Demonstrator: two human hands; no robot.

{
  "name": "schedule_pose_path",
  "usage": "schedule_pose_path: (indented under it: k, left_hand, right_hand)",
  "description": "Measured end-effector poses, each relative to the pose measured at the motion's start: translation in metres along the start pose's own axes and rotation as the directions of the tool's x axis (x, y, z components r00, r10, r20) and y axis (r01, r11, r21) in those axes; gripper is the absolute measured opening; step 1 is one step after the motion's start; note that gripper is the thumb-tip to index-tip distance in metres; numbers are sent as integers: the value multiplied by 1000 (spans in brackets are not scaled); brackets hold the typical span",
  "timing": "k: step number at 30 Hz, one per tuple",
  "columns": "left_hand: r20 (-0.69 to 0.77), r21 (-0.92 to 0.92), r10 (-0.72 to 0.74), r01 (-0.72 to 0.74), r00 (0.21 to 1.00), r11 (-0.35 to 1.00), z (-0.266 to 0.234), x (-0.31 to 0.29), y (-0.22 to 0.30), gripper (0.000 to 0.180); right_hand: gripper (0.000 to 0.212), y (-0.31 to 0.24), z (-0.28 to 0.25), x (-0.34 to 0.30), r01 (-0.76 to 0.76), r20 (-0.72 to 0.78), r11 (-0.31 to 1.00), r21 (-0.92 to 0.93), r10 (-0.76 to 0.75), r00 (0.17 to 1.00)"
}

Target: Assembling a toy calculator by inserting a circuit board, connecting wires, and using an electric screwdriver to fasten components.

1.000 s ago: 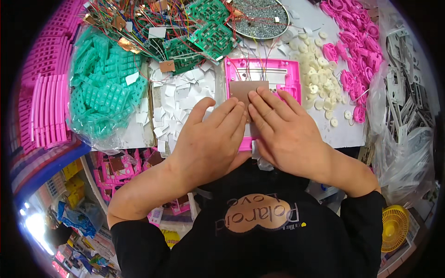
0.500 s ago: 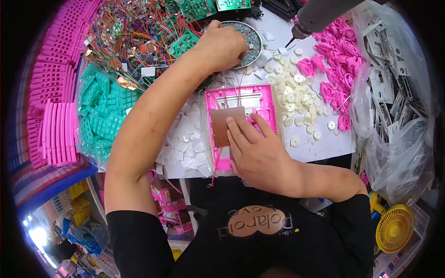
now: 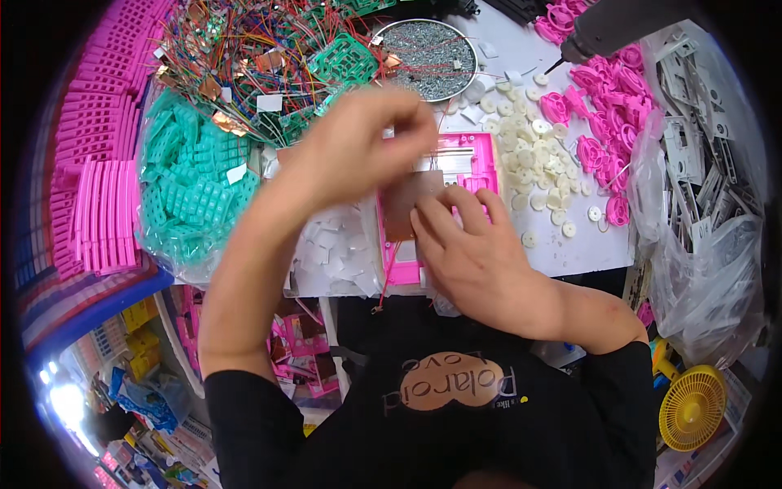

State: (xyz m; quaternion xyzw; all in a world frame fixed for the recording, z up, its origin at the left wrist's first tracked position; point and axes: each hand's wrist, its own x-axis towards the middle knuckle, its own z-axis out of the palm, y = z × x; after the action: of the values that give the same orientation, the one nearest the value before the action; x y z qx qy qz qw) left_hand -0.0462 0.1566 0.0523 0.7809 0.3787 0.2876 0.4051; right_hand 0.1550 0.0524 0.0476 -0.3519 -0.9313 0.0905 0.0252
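A flat brown board point(image 3: 401, 213) with red wires lies over the open pink plastic casing point(image 3: 486, 163). My right hand point(image 3: 481, 248) grips the board's right side, fingertips and thumb bent against it. Above the board's upper edge hovers my left hand point(image 3: 371, 143), smeared by motion, its thumb and forefinger drawn together in a pinch. Whatever those fingers hold, if anything, is too small and blurred to make out. Beyond the casing stands a round dish point(image 3: 432, 77) of small grey metal screws.
Tangled wires with green circuit boards point(image 3: 344, 59) fill the far left, beside teal keypads point(image 3: 191, 200). White wheels point(image 3: 533, 155) and pink parts point(image 3: 603, 122) lie to the right. A dark electric screwdriver point(image 3: 595, 34) hangs overhead at far right. White paper squares point(image 3: 330, 248) lie left of the casing.
My left hand has left the screw dish and come back toward me, over the board. My right hand stays on the board. The whole view has shifted slightly.
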Motion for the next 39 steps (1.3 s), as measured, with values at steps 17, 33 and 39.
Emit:
schedule_pose_path:
  k: [17, 33, 39]
  left_hand:
    - [-275, 285, 20, 62, 961, 956, 80, -101, 4, 11]
    - [-389, 226, 41, 52, 920, 973, 90, -107, -5, 13]
    - [-247, 215, -67, 122, 967, 969, 78, -112, 7, 75]
  right_hand:
    - [55, 141, -120, 92, 389, -481, 331, 860, 271, 833]
    - [27, 11, -31, 40, 344, -326, -18, 939, 275, 904]
    - [29, 4, -26, 39, 319, -308, 8, 948, 278, 910]
